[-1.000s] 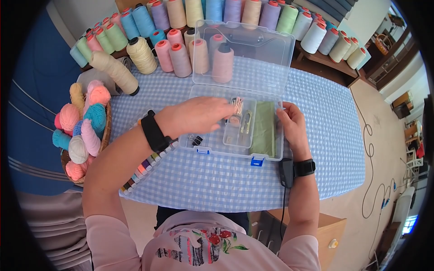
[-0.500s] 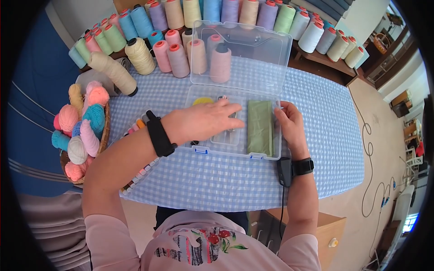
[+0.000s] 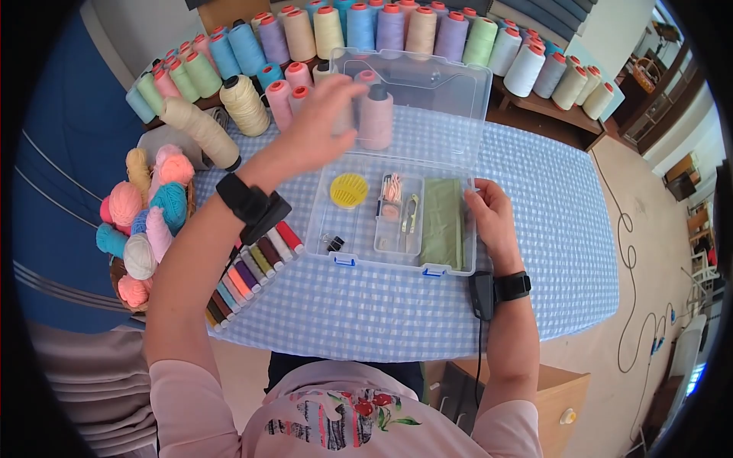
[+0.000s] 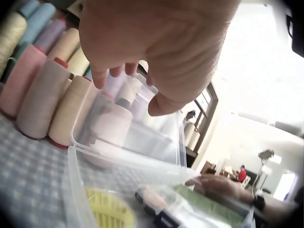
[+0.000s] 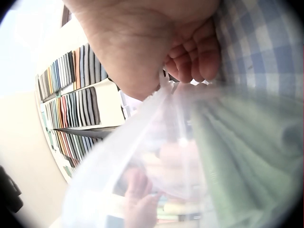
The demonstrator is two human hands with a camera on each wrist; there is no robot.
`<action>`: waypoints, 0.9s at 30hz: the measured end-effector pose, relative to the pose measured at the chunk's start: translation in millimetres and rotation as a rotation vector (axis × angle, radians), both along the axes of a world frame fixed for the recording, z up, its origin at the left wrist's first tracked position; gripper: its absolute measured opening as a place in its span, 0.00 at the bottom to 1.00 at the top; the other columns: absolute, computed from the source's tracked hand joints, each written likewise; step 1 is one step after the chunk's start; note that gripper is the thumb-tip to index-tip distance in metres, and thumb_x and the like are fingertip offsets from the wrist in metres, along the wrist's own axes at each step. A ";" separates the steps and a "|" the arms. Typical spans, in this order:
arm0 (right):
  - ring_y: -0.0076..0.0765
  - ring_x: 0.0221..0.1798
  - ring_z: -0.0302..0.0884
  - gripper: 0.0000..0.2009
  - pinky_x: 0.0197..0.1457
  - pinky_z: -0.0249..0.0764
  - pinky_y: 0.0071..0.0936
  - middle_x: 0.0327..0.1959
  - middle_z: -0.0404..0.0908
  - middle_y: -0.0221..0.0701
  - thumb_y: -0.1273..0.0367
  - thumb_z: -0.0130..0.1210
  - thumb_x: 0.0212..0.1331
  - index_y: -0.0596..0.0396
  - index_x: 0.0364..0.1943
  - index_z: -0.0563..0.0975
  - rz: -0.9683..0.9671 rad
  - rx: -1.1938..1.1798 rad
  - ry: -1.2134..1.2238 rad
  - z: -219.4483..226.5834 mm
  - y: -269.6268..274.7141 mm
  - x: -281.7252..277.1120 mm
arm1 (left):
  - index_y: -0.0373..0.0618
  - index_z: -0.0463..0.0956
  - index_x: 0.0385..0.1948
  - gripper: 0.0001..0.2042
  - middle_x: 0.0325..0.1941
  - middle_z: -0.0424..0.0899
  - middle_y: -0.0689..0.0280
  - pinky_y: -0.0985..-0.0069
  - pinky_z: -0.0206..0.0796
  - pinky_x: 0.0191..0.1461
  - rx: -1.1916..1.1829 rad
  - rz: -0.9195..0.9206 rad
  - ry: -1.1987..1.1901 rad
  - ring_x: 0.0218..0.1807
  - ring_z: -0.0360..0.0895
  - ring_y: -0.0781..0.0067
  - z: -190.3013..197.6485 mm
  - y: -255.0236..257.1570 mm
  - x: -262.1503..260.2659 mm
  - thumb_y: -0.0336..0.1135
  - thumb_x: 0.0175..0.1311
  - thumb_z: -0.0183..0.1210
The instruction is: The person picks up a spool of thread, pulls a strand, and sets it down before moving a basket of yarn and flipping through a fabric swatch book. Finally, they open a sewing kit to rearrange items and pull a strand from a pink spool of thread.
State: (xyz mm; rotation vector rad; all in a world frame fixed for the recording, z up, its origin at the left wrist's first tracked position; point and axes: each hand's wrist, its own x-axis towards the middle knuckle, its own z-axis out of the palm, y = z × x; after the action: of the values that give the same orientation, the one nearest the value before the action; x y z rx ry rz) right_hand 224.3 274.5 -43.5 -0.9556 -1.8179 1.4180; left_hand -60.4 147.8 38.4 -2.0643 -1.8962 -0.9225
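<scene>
A clear plastic box (image 3: 366, 229) lies with its lid (image 3: 447, 103) raised behind it. My left hand (image 3: 317, 130) is at the lid's upper left corner, fingers spread and loosely bent; the left wrist view shows nothing in its grasp. On the box's right wall my right hand (image 3: 495, 217) grips the edge, thumb over the rim and fingers outside. Inside are a yellow slotted disc (image 3: 350, 190), black binder clips (image 3: 334, 244) and a folded green cloth (image 3: 443, 221). A smaller clear tray (image 3: 389, 243) holds a pale pink thread bundle (image 3: 393, 187) and thread snips (image 3: 411, 215).
Large thread cones (image 3: 313, 34) line the back, and a pink cone (image 3: 376, 122) shows through the lid. Small thread spools (image 3: 248, 276) lie in a row left of the box. A basket of yarn balls (image 3: 126, 202) stands at the left.
My left hand has left the inside of the box, moving up and back to the raised lid. The small tray now lies uncovered mid-box. My right hand keeps its hold on the wall.
</scene>
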 end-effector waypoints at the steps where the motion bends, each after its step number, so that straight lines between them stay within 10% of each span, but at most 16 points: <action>1: 0.18 0.28 0.69 0.18 0.31 0.66 0.19 0.26 0.75 0.27 0.67 0.55 0.57 0.69 0.47 0.72 0.000 0.002 -0.011 1.7 -0.6 0.3 | 0.46 0.64 0.58 0.27 0.62 0.62 0.57 0.66 0.57 0.66 0.002 -0.003 0.000 0.65 0.60 0.56 1.8 4.2 -6.6 0.25 0.51 0.56; 3: 0.19 0.28 0.69 0.17 0.30 0.66 0.19 0.25 0.75 0.26 0.67 0.55 0.57 0.68 0.46 0.72 -0.014 0.002 0.006 0.0 0.4 0.5 | 0.47 0.64 0.58 0.26 0.62 0.62 0.60 0.67 0.59 0.64 -0.140 0.175 -0.498 0.65 0.60 0.61 6.0 7.6 -10.7 0.28 0.54 0.57; 16: 0.14 0.24 0.63 0.13 0.27 0.60 0.17 0.20 0.70 0.20 0.68 0.59 0.54 0.61 0.41 0.78 -0.198 0.192 -0.049 -5.5 19.1 16.3 | 0.45 0.53 0.66 0.38 0.69 0.51 0.52 0.60 0.43 0.72 -0.644 0.009 0.008 0.71 0.47 0.47 36.4 -179.5 29.6 0.31 0.49 0.62; 27: 0.17 0.32 0.69 0.15 0.32 0.65 0.15 0.32 0.75 0.26 0.65 0.54 0.61 0.59 0.48 0.76 -0.238 0.315 -0.069 9.5 28.9 39.8 | 0.41 0.52 0.65 0.43 0.70 0.50 0.52 0.61 0.48 0.70 -0.494 0.599 -0.372 0.71 0.49 0.48 -38.2 -346.1 68.5 0.33 0.44 0.67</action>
State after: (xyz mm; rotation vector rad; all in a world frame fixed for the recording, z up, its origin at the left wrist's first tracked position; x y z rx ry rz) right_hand 264.0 303.4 -34.0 -1.0238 -1.8380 0.9328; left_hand 8.2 -198.3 0.2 -1.3954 -2.9500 -0.7668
